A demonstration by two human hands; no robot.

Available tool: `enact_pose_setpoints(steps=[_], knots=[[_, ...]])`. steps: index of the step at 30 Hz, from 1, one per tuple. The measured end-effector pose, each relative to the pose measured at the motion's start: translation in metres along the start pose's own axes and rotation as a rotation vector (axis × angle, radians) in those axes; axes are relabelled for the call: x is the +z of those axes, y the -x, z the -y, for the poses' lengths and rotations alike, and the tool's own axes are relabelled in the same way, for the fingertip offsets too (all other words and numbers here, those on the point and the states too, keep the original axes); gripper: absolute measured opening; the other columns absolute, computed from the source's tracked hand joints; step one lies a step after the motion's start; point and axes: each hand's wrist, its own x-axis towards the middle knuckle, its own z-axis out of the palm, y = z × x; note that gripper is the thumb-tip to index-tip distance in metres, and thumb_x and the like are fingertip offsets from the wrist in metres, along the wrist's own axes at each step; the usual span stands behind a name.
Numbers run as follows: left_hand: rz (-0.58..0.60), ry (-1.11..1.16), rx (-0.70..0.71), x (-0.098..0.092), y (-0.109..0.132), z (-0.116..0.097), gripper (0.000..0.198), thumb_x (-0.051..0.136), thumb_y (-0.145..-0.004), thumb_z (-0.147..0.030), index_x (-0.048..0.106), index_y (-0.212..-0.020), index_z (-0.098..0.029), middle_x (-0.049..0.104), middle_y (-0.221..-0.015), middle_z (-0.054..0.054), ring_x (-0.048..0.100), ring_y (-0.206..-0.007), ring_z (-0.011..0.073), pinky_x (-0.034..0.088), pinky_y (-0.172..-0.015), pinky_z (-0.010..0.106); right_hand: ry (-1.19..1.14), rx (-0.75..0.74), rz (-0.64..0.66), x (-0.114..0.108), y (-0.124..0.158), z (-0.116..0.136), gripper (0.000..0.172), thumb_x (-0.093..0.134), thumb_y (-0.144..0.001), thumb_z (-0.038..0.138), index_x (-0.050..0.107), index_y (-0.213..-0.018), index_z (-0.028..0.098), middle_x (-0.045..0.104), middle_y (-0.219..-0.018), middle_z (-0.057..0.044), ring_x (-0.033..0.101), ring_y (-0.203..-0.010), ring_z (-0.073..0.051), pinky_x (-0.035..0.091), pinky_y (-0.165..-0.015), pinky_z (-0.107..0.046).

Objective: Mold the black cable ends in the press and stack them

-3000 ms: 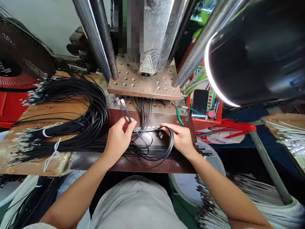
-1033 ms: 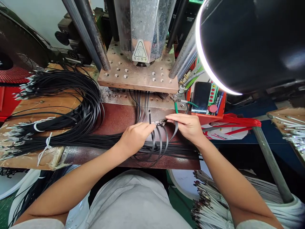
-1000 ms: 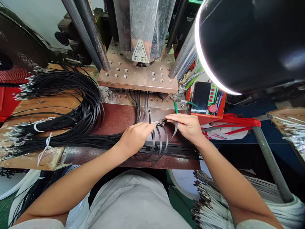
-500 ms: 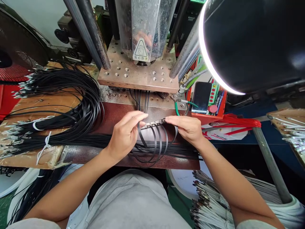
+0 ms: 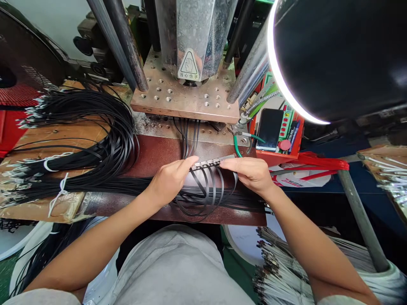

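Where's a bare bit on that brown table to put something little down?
The brown table is bare between the black cable bundle and the thin cables from under the press plate. A narrow front patch between the tan board and left forearm is bare too. It's crowded at the left hand and right hand, with a metal strip and looped cables.
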Motion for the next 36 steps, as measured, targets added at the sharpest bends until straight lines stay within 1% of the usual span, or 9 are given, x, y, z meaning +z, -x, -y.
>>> enact_pose_setpoints(steps=[5, 9, 11, 15, 20, 24, 29, 34, 36], knots=[[0.159, -0.158, 0.019, -0.005, -0.004, -0.008, 0.038, 0.037, -0.088, -0.008, 0.048, -0.125, -0.013, 0.066, -0.1, 0.01, 0.063, -0.091, 0.019, 0.053, -0.081, 0.03, 0.003, 0.003, 0.069, -0.001, -0.003, 0.0, 0.03, 0.042, -0.089, 0.015, 0.069, -0.1, 0.023, 0.07, -0.098, -0.001, 0.067, -0.091, -0.013, 0.056, -0.08, -0.024], [0.228, -0.198, -0.038, -0.006, -0.01, -0.013, 0.038, 0.038, -0.088, -0.009, 0.046, -0.125, -0.015, 0.065, -0.097, 0.008, 0.063, -0.089, 0.0187, 0.052, -0.079, 0.029, 0.012, 0.028, 0.108, -0.002, -0.003, -0.001, 0.035, 0.042, -0.086, 0.009, 0.066, -0.107, 0.024, 0.069, -0.103, 0.001, 0.066, -0.092, -0.011, 0.055, -0.084, -0.023], [0.244, -0.194, -0.053, -0.005, -0.012, -0.013, 0.037, 0.04, -0.088, -0.01, 0.046, -0.124, -0.015, 0.065, -0.098, 0.008, 0.062, -0.088, 0.0194, 0.052, -0.076, 0.029, 0.053, 0.071, 0.071, -0.004, -0.002, -0.003, 0.039, 0.042, -0.085, 0.006, 0.063, -0.112, 0.024, 0.068, -0.106, 0.002, 0.065, -0.095, -0.011, 0.054, -0.087, -0.024], [0.208, -0.18, -0.085, 0.003, -0.014, -0.011, 0.03, 0.047, -0.088, -0.018, 0.052, -0.118, -0.016, 0.064, -0.094, 0.008, 0.06, -0.088, 0.021, 0.05, -0.076, 0.03, 0.131, 0.094, -0.061, -0.007, 0.001, -0.006, 0.043, 0.042, -0.083, 0.003, 0.06, -0.117, 0.023, 0.066, -0.109, 0.0, 0.064, -0.098, -0.012, 0.053, -0.091, -0.025], [0.132, -0.144, -0.2, 0.014, -0.016, -0.008, 0.029, 0.05, -0.086, -0.019, 0.055, -0.115, -0.02, 0.061, -0.086, 0.005, 0.059, -0.084, 0.0182, 0.048, -0.074, 0.027, 0.19, -0.035, 0.037, -0.008, 0.001, -0.004, 0.038, 0.037, -0.088, 0.007, 0.061, -0.115, 0.019, 0.067, -0.108, -0.003, 0.063, -0.1, -0.014, 0.054, -0.089, -0.027], [0.098, -0.107, -0.227, 0.016, -0.018, -0.007, 0.028, 0.051, -0.085, -0.019, 0.057, -0.112, -0.021, 0.061, -0.083, 0.004, 0.058, -0.083, 0.0179, 0.047, -0.074, 0.026, 0.249, -0.107, 0.043, -0.007, 0.003, -0.004, 0.032, 0.039, -0.09, 0.01, 0.06, -0.114, 0.014, 0.066, -0.109, -0.009, 0.061, -0.104, -0.017, 0.052, -0.093, -0.03], [0.132, -0.127, -0.241, 0.015, -0.018, -0.007, 0.028, 0.051, -0.086, -0.021, 0.057, -0.113, -0.021, 0.063, -0.084, 0.004, 0.056, -0.085, 0.0187, 0.046, -0.074, 0.028, 0.256, -0.16, 0.103, -0.009, 0.006, -0.003, 0.032, 0.042, -0.089, 0.008, 0.058, -0.117, 0.014, 0.066, -0.11, -0.01, 0.06, -0.106, -0.018, 0.052, -0.093, -0.034], [0.181, -0.216, -0.149, 0.013, -0.018, -0.008, 0.032, 0.052, -0.086, -0.021, 0.053, -0.117, -0.02, 0.064, -0.089, 0.002, 0.051, -0.091, 0.0211, 0.046, -0.071, 0.03, 0.273, -0.194, 0.163, -0.015, 0.004, 0.001, 0.031, 0.041, -0.09, 0.007, 0.059, -0.114, 0.012, 0.067, -0.107, -0.01, 0.063, -0.1, -0.017, 0.054, -0.088, -0.031], [0.208, -0.251, -0.153, 0.012, -0.018, -0.008, 0.033, 0.054, -0.085, -0.022, 0.052, -0.118, -0.02, 0.064, -0.088, 0.003, 0.051, -0.091, 0.0216, 0.046, -0.07, 0.03, 0.286, -0.199, 0.187, -0.017, 0.002, 0.001, 0.032, 0.04, -0.09, 0.007, 0.059, -0.115, 0.012, 0.067, -0.106, -0.009, 0.063, -0.099, -0.017, 0.055, -0.086, -0.03]])
